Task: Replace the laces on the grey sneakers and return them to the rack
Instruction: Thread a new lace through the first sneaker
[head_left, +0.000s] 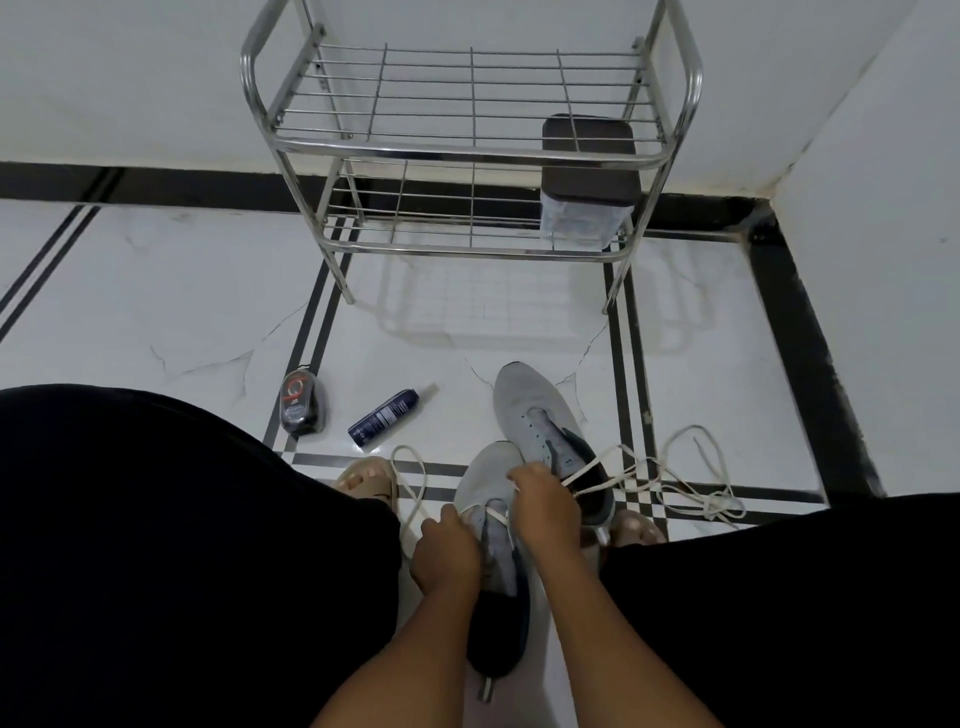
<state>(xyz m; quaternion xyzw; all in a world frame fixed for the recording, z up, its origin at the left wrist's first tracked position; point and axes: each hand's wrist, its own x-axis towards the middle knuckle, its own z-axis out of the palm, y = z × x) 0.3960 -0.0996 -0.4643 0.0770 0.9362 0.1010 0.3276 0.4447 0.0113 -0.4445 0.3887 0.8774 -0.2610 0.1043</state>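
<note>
Mid-lacing on near grey knit sneaker (485, 486), held between the knees, toe pointing away toward the chrome wire shoe rack (470, 150), heel down toward the body. Long axis roughly straight ahead, tilted a little right.

Right hand (545, 501) on top of the tongue area, fingers pinched closed on flat off-white lace (592, 475); lace runs up-right from the pinch, taut, slack tail looping on white tiled floor (182, 291) to the right. Left hand (447, 553) curled closed on the sneaker's left side, steadying; other lace end loops off to the left, whether gripped there cannot tell.

Next pull likely up-right along the lace line; right hand nearer, left as anchor.

Second grey knit sneaker (530, 405) just beyond, touching or nearly, eyelets bare, flat on floor.

Knit upper soft, will deform. Lace limp, flat, snags easily.

Rack shelves bare except dark-lidded clear box (589, 182).
</note>
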